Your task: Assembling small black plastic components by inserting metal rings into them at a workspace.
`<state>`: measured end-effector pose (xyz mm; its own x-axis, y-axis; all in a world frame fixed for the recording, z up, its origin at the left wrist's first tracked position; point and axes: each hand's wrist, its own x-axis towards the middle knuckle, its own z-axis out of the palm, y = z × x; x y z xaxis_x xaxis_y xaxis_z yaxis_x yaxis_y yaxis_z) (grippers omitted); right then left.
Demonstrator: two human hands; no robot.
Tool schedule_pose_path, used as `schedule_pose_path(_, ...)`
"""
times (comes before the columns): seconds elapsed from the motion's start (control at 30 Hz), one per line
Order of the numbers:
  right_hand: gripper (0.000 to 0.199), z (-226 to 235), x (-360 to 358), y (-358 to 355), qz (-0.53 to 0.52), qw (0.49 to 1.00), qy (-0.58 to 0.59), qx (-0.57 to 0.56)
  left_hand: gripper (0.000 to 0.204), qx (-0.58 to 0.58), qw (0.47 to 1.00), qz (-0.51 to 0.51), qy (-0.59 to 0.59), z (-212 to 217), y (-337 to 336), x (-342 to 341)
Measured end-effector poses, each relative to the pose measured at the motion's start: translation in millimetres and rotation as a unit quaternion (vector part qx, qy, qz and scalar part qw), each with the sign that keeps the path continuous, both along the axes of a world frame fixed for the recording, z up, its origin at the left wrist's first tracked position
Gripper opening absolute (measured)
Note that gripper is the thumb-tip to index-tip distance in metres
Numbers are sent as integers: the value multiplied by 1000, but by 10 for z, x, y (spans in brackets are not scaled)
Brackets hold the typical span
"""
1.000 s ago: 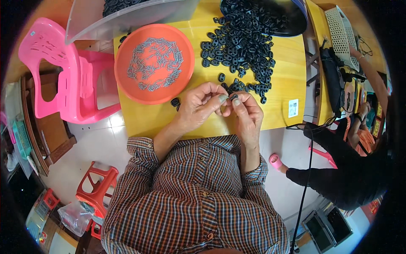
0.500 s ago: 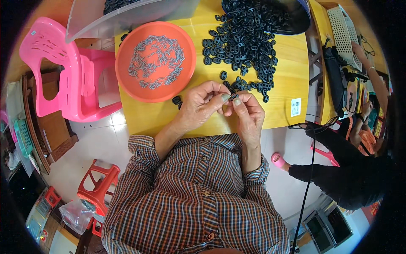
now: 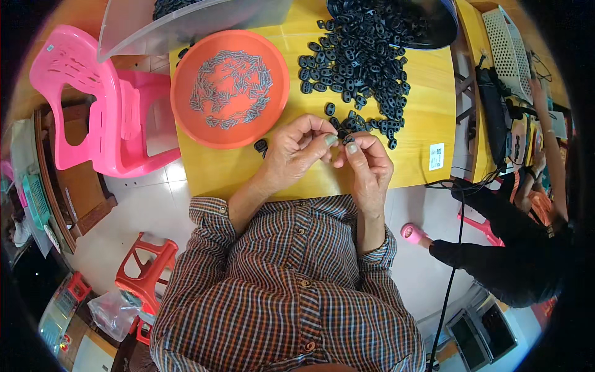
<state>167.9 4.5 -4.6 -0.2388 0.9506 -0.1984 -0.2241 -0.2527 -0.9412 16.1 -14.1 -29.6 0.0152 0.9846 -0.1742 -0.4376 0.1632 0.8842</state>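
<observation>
Over the front of the yellow table [image 3: 406, 164], my two hands are close together. My right hand [image 3: 370, 167] pinches a small black plastic piece [image 3: 348, 140] with oval openings between thumb and fingertips. Beside it, my left hand [image 3: 292, 155] has thumb and index finger pressed together; whatever they hold is too small to make out. A heap of similar black pieces [image 3: 362, 77] spreads beyond my hands to the right. An orange bowl [image 3: 183, 118] at the left contains many small grey screws [image 3: 226, 121]. Two or so black pieces [image 3: 260, 146] lie beside my left wrist.
A clear plastic bin [image 3: 204, 28] and a dark basin [image 3: 443, 37] stand at the far side. Left of the table is a pink chair [image 3: 102, 133]. A person in black trousers [image 3: 496, 266] sits at the right, near a hanging cable [image 3: 455, 260] and a white basket [image 3: 505, 53].
My fingertips have separated slightly, the right hand shifting a little to the right with the black piece. The person at the right has moved an arm.
</observation>
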Motion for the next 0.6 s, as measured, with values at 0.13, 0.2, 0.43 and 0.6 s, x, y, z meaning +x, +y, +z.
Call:
schedule_pose_path(0.13, 5, 20, -2, 7, 6, 1000, -11, 22, 11, 27, 999, 15, 26, 2, 4, 37)
schedule_pose_path(0.2, 5, 23, -22, -3, 2, 999, -12, 33, 10, 47, 996, 19, 69, -25, 2, 45)
schedule_pose_path(0.43, 6, -20, -71, -58, 0, 999, -25, 43, 11, 48, 995, 40, 75, -11, 12, 54)
schedule_pose_path(0.6, 7, -97, -61, -80, -18, 999, -16, 35, 14, 97, 982, 22, 159, -42, 17, 35)
